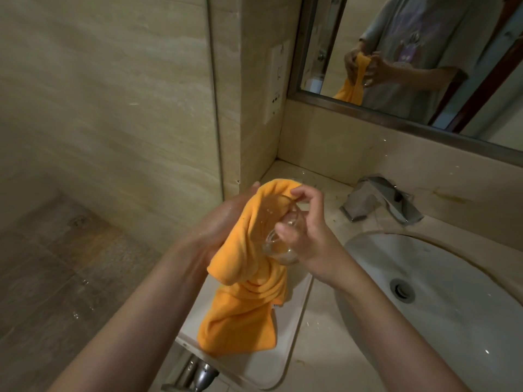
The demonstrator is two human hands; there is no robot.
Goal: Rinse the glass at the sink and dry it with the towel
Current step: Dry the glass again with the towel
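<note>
1. Here, the glass [278,236] is a clear tumbler held in the air above the left end of the desk [319,335], tilted, its mouth turned up and away from me and its base near my right palm.
2. My right hand [304,230] grips the glass, thumb curled over its side near the base and fingertips pinching at its rim.
3. The towel [246,264], orange, is pushed into the mouth of the glass and wraps its left side; the remainder hangs down in folds.
4. My left hand [223,222] cups the towel from the left, fingers curled behind the cloth, pressing it against the glass.
5. A white tray [294,321] lies on the desk directly below the hanging towel end.
6. The sink [441,292], a white oval basin with a metal drain, lies to the right, apart from both hands.
7. The faucet [382,199], chrome and angular, stands behind the sink.
8. The mirror [424,66] above the desk reflects both hands and the towel.
</note>
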